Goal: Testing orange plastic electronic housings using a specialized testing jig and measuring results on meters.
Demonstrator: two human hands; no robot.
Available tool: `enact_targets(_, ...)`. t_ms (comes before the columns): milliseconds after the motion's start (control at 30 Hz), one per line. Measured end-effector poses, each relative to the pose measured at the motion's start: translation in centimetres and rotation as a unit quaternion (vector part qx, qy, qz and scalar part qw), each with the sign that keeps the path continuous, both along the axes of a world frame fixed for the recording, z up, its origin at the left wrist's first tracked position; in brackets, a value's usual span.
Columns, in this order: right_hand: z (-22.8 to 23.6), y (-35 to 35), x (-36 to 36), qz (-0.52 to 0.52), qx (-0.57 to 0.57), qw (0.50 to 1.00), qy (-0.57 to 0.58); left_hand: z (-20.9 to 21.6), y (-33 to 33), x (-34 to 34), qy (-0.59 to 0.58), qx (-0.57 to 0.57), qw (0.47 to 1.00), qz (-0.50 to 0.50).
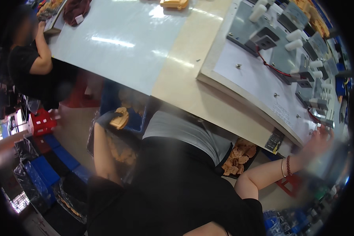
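Note:
My left hand [106,118], in a dark glove, is down beside the table over the bins and holds a tan-yellow moulded plastic part [120,118]. My right hand [318,142] reaches to the near right corner of a white fixture board [240,84]. Its fingers are blurred beside a metal bracket [321,122], and whether they grip anything is unclear. Grey metal brackets, white cylinders and a red wire [274,70] are mounted on the board. On the far edge of the table lies another yellow plastic part [174,3].
Beneath my left hand are a blue crate [106,96] and a lined bin with tan parts [124,152]. More tan pieces [238,157] fill a box under the table at right. A co-worker [27,63] sits at the far left, near a dark red cloth [75,12] on the table [118,59].

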State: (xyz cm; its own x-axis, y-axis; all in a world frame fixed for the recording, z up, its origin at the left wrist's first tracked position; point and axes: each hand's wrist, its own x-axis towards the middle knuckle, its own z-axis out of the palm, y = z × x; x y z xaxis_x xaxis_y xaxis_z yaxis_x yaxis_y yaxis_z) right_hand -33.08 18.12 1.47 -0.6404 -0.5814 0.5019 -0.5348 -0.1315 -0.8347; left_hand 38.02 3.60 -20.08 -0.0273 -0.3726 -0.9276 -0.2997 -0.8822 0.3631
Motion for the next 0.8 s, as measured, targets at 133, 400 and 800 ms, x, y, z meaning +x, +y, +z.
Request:
enact_targets(133, -0.3, 0.3, -1.9, -0.015, -0.003, 0.999, 0.031, -7.1, 4.1, 3.0, -0.034, 0.051, 0.986, 0.153)
enact_targets(400, 0.3, 0.5, -2.0, -0.061, 0.061, 0.987, 0.135, -10.5, 15.4, 11.2, -0.059, 0.118, 0.978, 0.163)
enact_targets(800, 0.5, 0.2, -2.2, -0.114, 0.142, 0.942, 0.282, -14.2, 25.5, 16.6, -0.577, 0.072, 0.802, 0.136)
